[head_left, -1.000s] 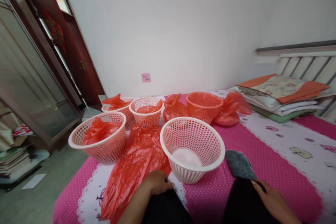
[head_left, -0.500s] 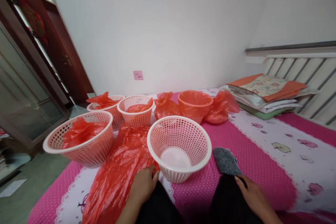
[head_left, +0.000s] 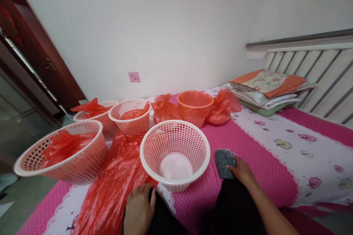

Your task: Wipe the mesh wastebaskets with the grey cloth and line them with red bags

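My left hand (head_left: 140, 207) lies open, fingers stretched out, on my black-clad left knee beside a flat red plastic bag (head_left: 116, 176). My right hand (head_left: 241, 170) pinches the right edge of a grey fuzzy cloth (head_left: 224, 162), thumb on top, above my other knee. The cloth lies on the pink dotted bed cover. Between my hands and a little farther off stands a pale pink perforated basket (head_left: 175, 154) with nothing inside it.
At left, a big basket (head_left: 91, 158) and two smaller ones hold red plastic bags. Behind, a red-lined basket (head_left: 195, 104) stands between two tied red bags. Folded bedding (head_left: 267, 91) lies at right near a radiator (head_left: 317, 80). A pink note (head_left: 134, 77) is on the wall.
My right hand has moved forward and taken hold of the grey cloth's edge. My left hand has drawn back from beside the pale basket onto my knee. The view has shifted right.
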Demonstrator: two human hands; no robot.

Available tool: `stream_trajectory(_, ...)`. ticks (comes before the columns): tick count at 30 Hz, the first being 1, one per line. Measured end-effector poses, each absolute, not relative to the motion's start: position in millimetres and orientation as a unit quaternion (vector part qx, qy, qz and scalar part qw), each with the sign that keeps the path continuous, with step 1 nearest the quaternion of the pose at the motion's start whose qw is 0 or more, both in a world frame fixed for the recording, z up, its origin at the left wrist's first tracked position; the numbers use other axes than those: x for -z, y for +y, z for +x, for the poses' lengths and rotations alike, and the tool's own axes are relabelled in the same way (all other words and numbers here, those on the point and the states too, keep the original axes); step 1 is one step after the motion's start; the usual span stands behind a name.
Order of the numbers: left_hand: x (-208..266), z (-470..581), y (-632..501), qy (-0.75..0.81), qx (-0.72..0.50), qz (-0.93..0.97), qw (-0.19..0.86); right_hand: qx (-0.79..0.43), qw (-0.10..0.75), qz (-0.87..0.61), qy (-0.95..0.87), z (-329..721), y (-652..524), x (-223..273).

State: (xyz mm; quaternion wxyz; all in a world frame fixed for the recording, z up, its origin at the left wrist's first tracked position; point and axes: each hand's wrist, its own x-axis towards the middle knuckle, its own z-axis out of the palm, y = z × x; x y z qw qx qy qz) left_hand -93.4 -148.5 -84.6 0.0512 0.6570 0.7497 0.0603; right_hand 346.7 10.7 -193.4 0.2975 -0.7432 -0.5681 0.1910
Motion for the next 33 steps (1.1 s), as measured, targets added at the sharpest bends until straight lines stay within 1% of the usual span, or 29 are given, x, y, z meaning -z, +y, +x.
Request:
stream_trajectory(6,91.1,-98.4,-152.8,0.756,-0.094,0.646,0.058,-0.125,0.412,-0.661,-0.615,306.4,31.9,189.0)
stream_trajectory(12,97.5,-106.1,-151.5,0.754,-0.122,0.644,0.05,-0.148,0.352,-0.739,-0.555,329.1,29.4,198.7)
stream_trajectory(18,100.2,-112.1,-148.0,0.757,-0.145,0.635,0.052,-0.166,0.329,-0.748,-0.552,343.0,24.7,200.6)
stream_trajectory(22,101.1,-114.5,-148.2,0.757,-0.155,0.632,0.056,-0.179,0.295,-0.709,-0.615,324.3,22.9,193.0)
stream_trajectory(27,102.5,-116.5,-146.9,0.759,-0.157,0.631,0.047,-0.191,0.28,-0.627,-0.701,296.5,14.9,181.6)
stream_trajectory(33,99.8,-116.1,-146.5,0.761,-0.151,0.629,0.045,-0.139,0.269,-0.584,-0.753,297.0,0.2,175.3)
